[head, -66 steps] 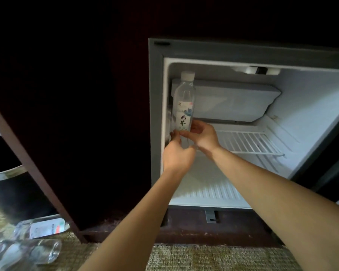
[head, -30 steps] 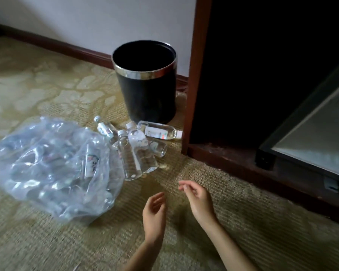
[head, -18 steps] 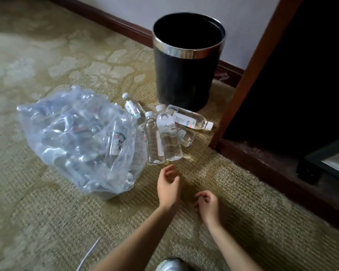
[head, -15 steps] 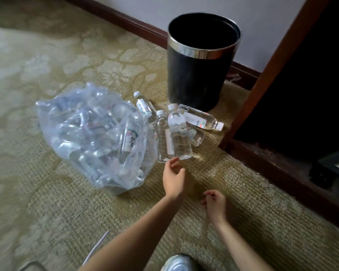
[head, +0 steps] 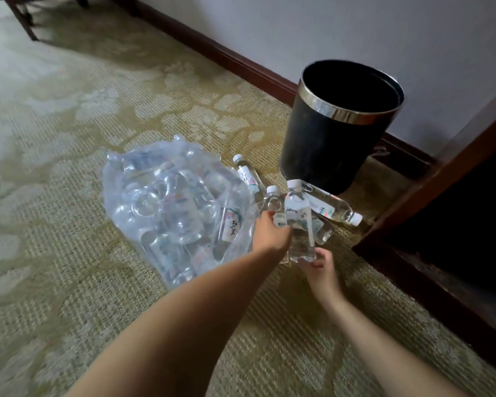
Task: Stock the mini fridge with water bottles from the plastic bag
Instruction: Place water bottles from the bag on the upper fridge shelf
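Your left grip (head: 269, 233) is closed round the first bottle (head: 273, 202), thumb on the bag side and fingers curled across the barcode label. That bottle's long axis runs away from you, white cap at the far end towards the bin (head: 335, 133). Your right grip (head: 318, 265) sits just beyond its base, fingers curled up under the foot of the second bottle (head: 298, 222); how firmly it holds cannot be told. The second bottle lies touching the first on its right, near parallel, cap pointing away from you and base towards you. Both forearms reach forward and low over the carpet (head: 69, 253), the left crossing from lower left, the right coming from lower right with the wrist straight. The third bottle (head: 331, 206) lies on its side behind these two, its axis crosswise, cap pointing right towards the cabinet frame (head: 441, 179). The fourth bottle (head: 248, 176) lies between the bag and the bin, cap pointing away and slightly left. The plastic bag (head: 172, 207) rests on the carpet just left of your left grip, slumped and clear, with more bottles jumbled inside.
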A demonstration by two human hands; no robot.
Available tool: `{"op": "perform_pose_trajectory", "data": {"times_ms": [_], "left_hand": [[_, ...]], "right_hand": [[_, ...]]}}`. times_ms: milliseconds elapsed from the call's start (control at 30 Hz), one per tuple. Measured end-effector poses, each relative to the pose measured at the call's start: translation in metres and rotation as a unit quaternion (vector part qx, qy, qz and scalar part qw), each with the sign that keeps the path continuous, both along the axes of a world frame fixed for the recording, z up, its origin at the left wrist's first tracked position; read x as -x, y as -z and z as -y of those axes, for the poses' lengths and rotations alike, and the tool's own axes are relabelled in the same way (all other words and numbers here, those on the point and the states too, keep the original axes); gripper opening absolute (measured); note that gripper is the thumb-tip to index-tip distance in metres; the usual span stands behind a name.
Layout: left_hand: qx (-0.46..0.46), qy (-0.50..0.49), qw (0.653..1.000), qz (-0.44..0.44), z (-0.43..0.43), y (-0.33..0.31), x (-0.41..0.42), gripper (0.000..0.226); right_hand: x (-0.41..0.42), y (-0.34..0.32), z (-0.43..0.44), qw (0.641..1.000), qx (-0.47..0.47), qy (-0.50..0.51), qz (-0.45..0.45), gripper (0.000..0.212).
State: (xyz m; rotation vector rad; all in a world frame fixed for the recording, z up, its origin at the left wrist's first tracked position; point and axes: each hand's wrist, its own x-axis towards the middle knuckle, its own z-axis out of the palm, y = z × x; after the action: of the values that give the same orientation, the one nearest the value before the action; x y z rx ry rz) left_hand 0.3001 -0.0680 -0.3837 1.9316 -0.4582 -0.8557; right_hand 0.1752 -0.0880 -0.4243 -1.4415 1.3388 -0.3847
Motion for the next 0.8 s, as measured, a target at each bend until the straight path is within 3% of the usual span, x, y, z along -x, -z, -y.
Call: {"op": "perform_pose_trajectory", "data": {"times_ms": [67,133,267,500,700,800], "left_hand": [[0.003,-0.004,1.000,-0.008,0.004,0.001,-0.004,0.051],[-0.016,-0.008,0.999,0.039,0.006,0.003,-0.001,0.049],[-0.012,0.016,0.997,0.078,0.005,0.012,0.012,0.044],[0.041,0.067,0.997,0.009,0.000,0.019,0.003,0.050],[0.063,0.025,0.991,-0.114,-0.003,0.020,0.021,0.061],[0.079,0.010,0.983,-0.165,-0.003,0.022,0.019,0.055]], "right_hand": [[-0.002,0.003,0.004,1.000,-0.008,0.011,-0.014,0.054],[-0.001,0.004,0.007,0.999,-0.012,0.013,-0.034,0.064],[-0.008,-0.002,0.019,1.000,-0.007,0.022,-0.008,0.068],[-0.037,-0.007,0.023,0.998,-0.042,0.037,0.029,0.069],[-0.025,-0.007,0.028,0.994,-0.091,0.036,0.045,0.066],[-0.021,-0.006,0.028,0.995,-0.092,0.024,0.040,0.070]]}}
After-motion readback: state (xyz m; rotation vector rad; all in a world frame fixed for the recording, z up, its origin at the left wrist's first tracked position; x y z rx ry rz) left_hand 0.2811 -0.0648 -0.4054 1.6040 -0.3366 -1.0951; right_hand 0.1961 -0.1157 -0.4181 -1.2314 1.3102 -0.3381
